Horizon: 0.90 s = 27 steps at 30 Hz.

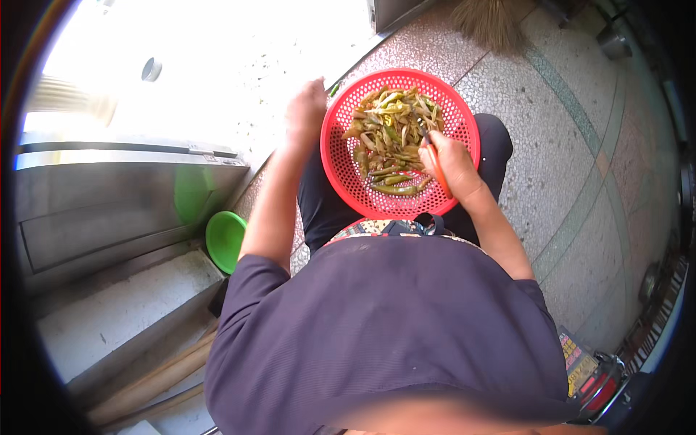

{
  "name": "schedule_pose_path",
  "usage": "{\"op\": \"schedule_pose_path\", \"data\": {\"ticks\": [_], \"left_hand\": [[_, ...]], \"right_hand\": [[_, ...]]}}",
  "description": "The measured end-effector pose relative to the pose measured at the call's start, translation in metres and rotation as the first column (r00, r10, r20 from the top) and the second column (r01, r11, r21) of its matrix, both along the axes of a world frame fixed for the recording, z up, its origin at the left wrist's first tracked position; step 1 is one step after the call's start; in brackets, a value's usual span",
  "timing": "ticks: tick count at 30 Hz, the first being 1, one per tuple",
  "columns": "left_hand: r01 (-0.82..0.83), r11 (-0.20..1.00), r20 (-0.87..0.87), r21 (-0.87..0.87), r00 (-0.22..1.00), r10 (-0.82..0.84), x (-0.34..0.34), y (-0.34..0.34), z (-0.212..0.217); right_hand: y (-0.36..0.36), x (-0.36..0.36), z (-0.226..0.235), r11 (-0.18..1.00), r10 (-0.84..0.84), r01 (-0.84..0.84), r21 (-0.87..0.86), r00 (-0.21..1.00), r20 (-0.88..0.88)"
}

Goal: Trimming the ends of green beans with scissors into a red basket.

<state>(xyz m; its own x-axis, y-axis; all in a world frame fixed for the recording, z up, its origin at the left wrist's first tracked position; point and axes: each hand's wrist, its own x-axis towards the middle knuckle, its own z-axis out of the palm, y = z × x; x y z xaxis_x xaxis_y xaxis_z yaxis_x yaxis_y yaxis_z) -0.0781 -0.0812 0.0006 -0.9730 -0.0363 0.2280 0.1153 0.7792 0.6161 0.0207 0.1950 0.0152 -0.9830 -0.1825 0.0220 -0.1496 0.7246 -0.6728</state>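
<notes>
Item: red perforated basket (341, 156), round, plastic, centre of the frame just above middle, resting on the person's lap over dark trousers. Contents: a heap of green chilli peppers (391, 130), whole pods and cut strips mixed, yellowed in places; several whole pods lie at the lower rim.

Item: right hand (451, 163), at the basket's right side, over the rim, closed around an orange-handled tool (437, 170), probably scissors or a small knife; the tip reaches into the heap.

Item: left hand (306, 109), left of the basket, just outside its rim, raised over bright sunlit floor. Fingers curled; whether they hold anything cannot be told.

Step in hand, as judged: cutting the peppers one at a time, the left hand between pods.

Next move, as judged: calls for the left hand to come back over the rim and present a whole pod to the blade, fingers kept behind the cut.

Surroundings: green bowl (225, 239) at left middle, beside a steel cabinet (109, 203); broom head (493, 22) at top; speckled stone floor (580, 181).
</notes>
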Motion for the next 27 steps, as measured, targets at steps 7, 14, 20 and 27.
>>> {"op": "schedule_pose_path", "data": {"ticks": [7,14,20,27], "left_hand": [[-0.177,0.829,-0.240,-0.531,0.969,0.052,-0.008,-0.037,0.030],[0.633,0.648,0.328,-0.423,0.774,-0.541,0.078,0.071,-0.015],[0.627,0.609,0.436,-0.485,0.778,-0.453,0.083,0.082,-0.021],[0.235,0.960,0.199,0.154,0.944,-0.264,0.051,0.050,0.011]], "right_hand": [[0.011,0.002,0.014,0.971,-0.076,0.090,-0.222,0.995,0.068],[0.007,0.005,0.012,0.959,-0.064,0.080,-0.271,0.996,0.068],[0.000,0.010,0.014,0.953,-0.023,0.027,-0.302,1.000,0.019],[0.003,0.011,0.015,0.954,-0.023,0.034,-0.298,0.999,0.038]]}}
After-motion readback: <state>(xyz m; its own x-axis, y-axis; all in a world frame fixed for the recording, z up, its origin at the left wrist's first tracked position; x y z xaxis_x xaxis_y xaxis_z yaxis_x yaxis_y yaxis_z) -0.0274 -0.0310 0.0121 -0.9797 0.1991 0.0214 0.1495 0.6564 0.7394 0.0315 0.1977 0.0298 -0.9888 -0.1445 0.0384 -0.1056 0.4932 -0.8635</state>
